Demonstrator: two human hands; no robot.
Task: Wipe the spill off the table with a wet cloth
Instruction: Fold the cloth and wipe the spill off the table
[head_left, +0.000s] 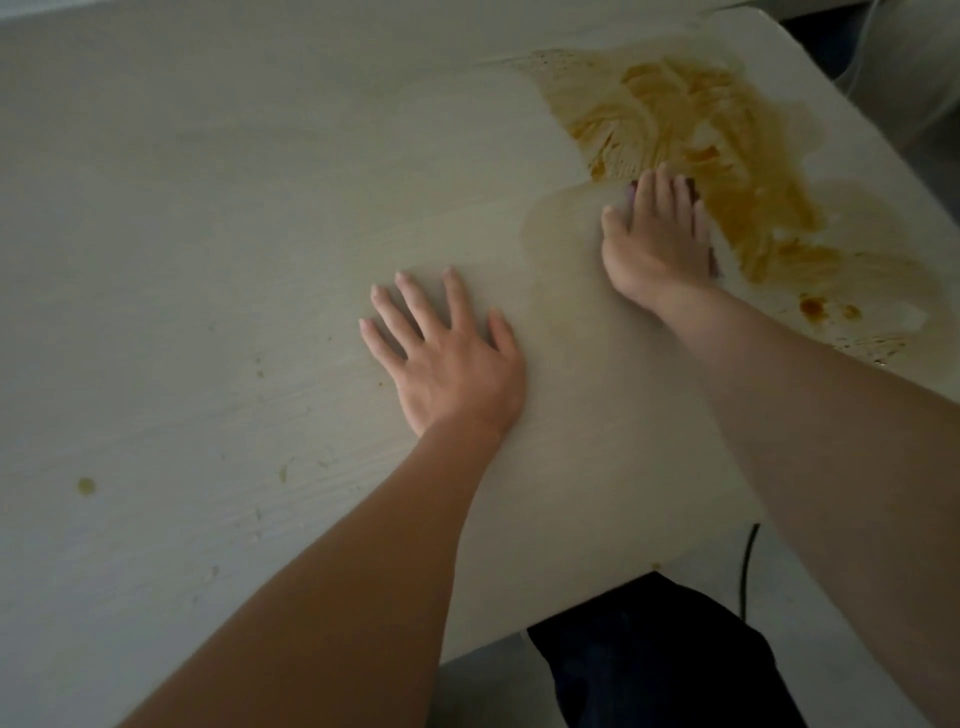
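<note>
An orange-brown spill (691, 135) is smeared in streaks across the far right part of the pale table (218, 218). My right hand (657, 239) presses flat on a dark purplish cloth (714, 254) at the spill's near-left edge; only slivers of the cloth show past the fingers. A wet sheen spreads left of that hand. My left hand (447, 353) rests flat on the table, fingers spread, holding nothing, to the left of and nearer than the right hand.
Small orange drops (813, 306) lie near the table's right edge, and one yellowish spot (86, 486) sits at the near left. A black cable (748, 561) hangs below the table's near edge, beside dark clothing (649, 654).
</note>
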